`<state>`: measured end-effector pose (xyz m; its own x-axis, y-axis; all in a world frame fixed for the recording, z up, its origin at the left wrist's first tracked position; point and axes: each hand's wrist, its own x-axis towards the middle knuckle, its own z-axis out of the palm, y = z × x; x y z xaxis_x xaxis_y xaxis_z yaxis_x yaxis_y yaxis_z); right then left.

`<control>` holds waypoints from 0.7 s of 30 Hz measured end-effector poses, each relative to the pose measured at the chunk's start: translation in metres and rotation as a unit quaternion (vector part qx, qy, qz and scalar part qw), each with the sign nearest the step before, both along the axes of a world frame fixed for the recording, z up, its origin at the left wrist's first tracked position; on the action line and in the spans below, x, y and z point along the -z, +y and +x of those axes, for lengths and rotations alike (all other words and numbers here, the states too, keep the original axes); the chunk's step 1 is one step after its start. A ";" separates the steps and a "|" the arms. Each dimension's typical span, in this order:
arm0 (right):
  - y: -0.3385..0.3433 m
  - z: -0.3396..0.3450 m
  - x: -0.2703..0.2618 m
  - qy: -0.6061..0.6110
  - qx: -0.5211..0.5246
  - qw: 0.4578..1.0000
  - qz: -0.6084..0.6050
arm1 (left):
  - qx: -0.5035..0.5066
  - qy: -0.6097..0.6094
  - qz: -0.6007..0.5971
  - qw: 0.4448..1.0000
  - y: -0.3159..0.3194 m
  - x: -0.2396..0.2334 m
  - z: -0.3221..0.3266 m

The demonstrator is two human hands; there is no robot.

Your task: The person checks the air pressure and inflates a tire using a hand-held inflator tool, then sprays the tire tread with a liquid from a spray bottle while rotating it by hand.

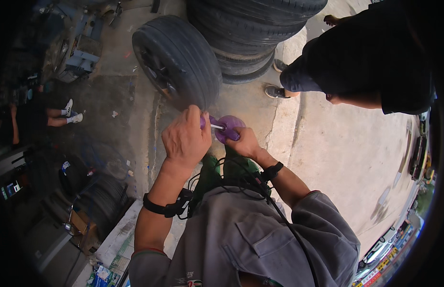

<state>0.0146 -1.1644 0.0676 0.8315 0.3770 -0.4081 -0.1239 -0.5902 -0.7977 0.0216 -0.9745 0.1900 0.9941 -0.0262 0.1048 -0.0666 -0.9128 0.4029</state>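
Note:
Near the middle of the head view, my left hand (187, 134) is closed on a purple handle with a pale rod. The rod's far end meets a round purple object (231, 125), whose exact kind I cannot tell. That round object is gripped at its lower edge by my right hand (245, 142). Just beyond my left hand, a car wheel with a black tyre (193, 61) stands tilted on the concrete, its dark spoked rim facing left.
A tall stack of tyres (247, 39) rises behind the wheel. A person in dark clothes (354, 61) stands at right; another person (31, 118) is at far left. Blue-grey equipment (82, 53) occupies the upper left. More tyres (103, 195) lie lower left. A black cable (297, 236) crosses my shirt.

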 end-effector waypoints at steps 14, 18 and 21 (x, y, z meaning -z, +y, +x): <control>0.012 0.009 -0.015 -0.117 -0.010 0.993 0.031 | -0.035 0.049 -0.021 0.998 -0.018 0.051 -0.016; -0.012 0.011 0.002 -0.064 0.017 0.997 0.043 | 0.012 0.054 -0.027 0.998 -0.015 -0.005 0.007; -0.010 0.014 -0.007 -0.082 0.054 0.995 0.035 | -0.062 0.019 -0.040 0.997 -0.025 -0.018 0.018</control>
<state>0.0288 -1.1742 0.0743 0.9220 0.3038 -0.2400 -0.0492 -0.5231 -0.8508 0.0395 -0.9993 0.2080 0.9925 0.1038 0.0641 0.0611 -0.8779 0.4749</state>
